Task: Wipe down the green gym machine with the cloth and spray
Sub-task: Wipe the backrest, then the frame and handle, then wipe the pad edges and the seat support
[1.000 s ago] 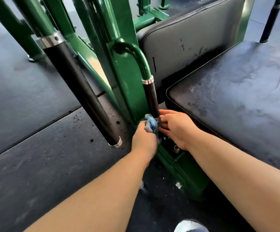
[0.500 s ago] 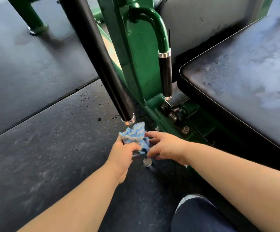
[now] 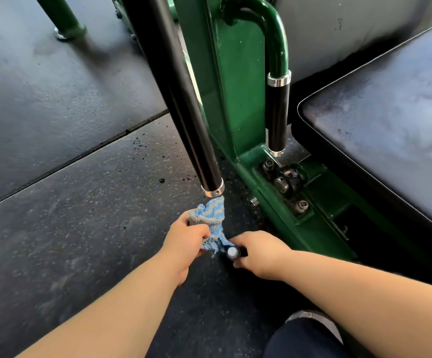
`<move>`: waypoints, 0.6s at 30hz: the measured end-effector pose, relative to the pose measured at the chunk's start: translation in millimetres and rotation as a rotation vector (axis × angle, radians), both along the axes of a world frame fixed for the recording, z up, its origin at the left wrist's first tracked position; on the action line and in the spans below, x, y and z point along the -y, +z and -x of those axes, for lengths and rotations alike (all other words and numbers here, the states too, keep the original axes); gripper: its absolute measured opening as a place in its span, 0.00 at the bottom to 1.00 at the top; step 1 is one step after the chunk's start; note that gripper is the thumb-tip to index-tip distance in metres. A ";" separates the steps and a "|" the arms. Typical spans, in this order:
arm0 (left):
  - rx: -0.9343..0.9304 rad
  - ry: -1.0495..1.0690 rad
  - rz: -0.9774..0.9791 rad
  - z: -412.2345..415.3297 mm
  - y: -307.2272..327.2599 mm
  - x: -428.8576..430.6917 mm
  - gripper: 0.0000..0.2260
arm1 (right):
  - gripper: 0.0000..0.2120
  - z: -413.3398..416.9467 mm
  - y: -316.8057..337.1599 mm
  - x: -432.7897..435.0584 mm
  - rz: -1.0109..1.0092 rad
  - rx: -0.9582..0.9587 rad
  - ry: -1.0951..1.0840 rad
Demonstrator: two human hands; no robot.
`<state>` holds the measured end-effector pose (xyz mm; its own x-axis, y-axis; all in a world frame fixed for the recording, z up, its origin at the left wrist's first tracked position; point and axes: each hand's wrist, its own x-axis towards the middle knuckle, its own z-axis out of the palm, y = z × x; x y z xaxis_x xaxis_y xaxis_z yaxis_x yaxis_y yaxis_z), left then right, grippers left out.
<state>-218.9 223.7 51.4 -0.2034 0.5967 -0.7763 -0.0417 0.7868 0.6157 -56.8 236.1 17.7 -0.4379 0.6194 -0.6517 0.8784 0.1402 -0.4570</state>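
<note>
Down at floor level beside green painted steel gym machine (image 3: pixel 238 99): found left hand (image 3: pixel 187 244) fisted round bunched blue-and-grey terry cloth (image 3: pixel 211 215), right hand (image 3: pixel 260 254) curled round small dark spray bottle (image 3: pixel 241 252) with pale round cap (image 3: pixel 232 251), just beside cloth's tail. Judge bottle upright, long axis vertical, cap toward camera; cannot tell nozzle direction. Reckon job partway: smears across black padded seat (image 3: pixel 390 120), bolted base (image 3: pixel 287 187) probably yet to wipe.

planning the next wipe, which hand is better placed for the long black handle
Left. The left hand holds the blue cloth, bunched just below the chrome end of the long black handle. The right hand is busy, curled round a small capped object on the floor, probably the spray.
</note>
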 end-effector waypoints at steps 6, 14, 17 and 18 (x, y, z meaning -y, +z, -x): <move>-0.042 0.041 -0.001 1.1 -3.7 -8.9 0.15 | 0.13 -6.7 -10.3 1.6 0.016 -0.096 -0.203; -0.061 -0.006 0.113 -8.7 9.9 18.9 0.10 | 0.11 -16.2 -6.4 22.5 -0.039 -0.115 -0.574; 0.003 0.004 0.110 -19.4 20.8 29.8 0.11 | 0.11 -20.1 5.4 29.4 -0.078 -0.139 -0.639; 0.019 0.002 0.128 -21.1 33.3 44.5 0.12 | 0.12 -20.3 18.7 43.7 -0.058 -0.142 -0.675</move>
<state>-197.8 179.2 84.7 -0.1889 0.4920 -0.8499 -0.0538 0.8590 0.5092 -36.5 192.5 36.4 -0.0226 0.8182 -0.5745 0.7141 -0.3890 -0.5821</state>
